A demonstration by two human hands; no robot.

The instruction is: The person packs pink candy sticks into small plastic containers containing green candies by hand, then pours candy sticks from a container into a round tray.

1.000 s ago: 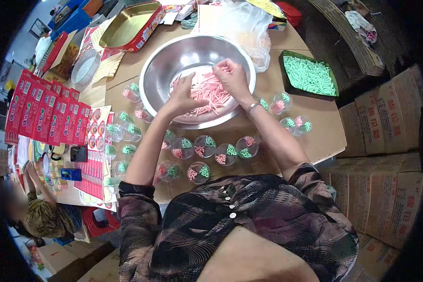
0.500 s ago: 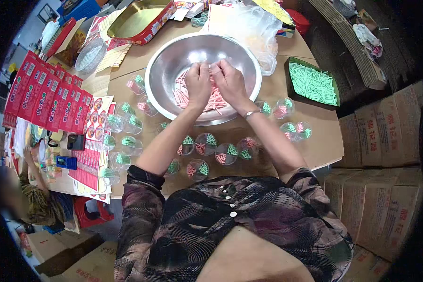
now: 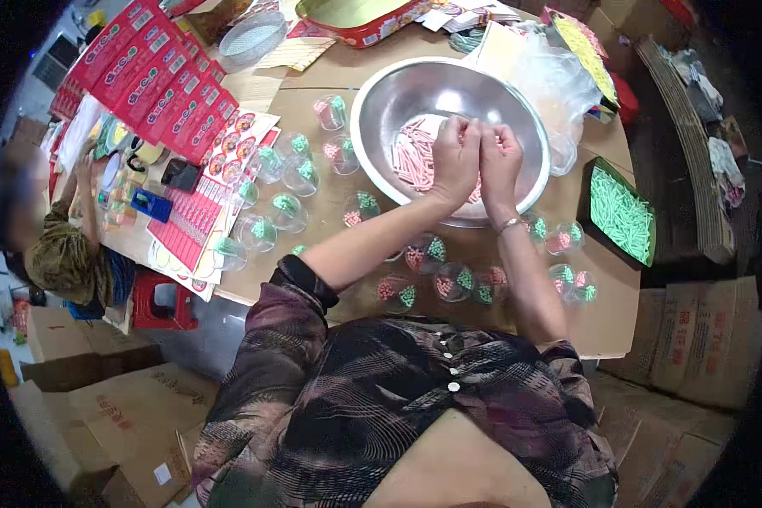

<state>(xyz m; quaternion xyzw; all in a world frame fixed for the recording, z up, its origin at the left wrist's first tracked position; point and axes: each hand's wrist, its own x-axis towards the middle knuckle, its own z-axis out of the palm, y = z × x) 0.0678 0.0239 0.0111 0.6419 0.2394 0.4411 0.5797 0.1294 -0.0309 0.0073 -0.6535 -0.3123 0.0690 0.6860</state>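
Note:
Over a large steel bowl [image 3: 368,144], my left hand [image 3: 457,161] and my right hand [image 3: 500,165] are side by side, fingers curled in. Small pink ends show at the fingertips of both hands, so each appears closed on pink sticks. Loose pink sticks [image 3: 413,157] lie in the bowl to the left of my hands. Around the bowl stand several clear cups with pink and green sticks, such as one cup [image 3: 425,253] below it and another cup [image 3: 565,238] at its lower right.
A dark tray [image 3: 591,222] of green sticks is at the right. A plastic bag [image 3: 559,85] lies behind the bowl. Red printed boxes [image 3: 157,80], a mesh basket [image 3: 252,37] and a blue device [image 3: 151,204] are at the left. A co-worker [image 3: 69,254] sits at far left; cartons stand right.
The view has turned, shifting the bowl and table contents to the right. My hands, apart at first, came together over the bowl and now stay side by side, curled.

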